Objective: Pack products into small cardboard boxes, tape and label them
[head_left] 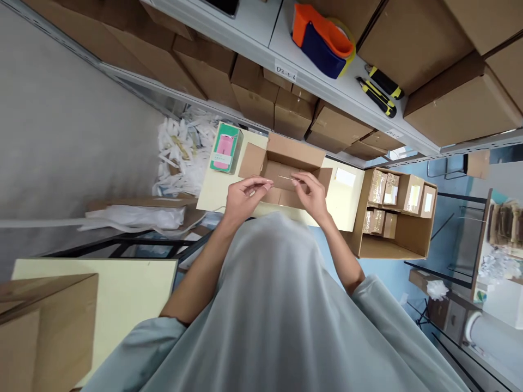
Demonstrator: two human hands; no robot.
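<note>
An open cardboard box (296, 159) stands on a pale yellow table (206, 190), its flaps folded outward. Over its near side are both of my hands, fingertips facing each other with a small gap. My left hand (247, 198) is closed in a pinch; what lies in it, if anything, is too small to make out. In my right hand (310, 193), thumb and forefinger are pinched near a thin pale strip (285, 177) that points toward the left hand. Left of the box is a green box with a pink picture (225, 148).
A large carton (408, 247) with several small taped boxes is at the right. A shelf (261, 24) above holds an orange-and-blue tape dispenser (322, 43), yellow-black utility knives (378, 98) and cartons. White paper scraps (183, 147) are heaped at the left.
</note>
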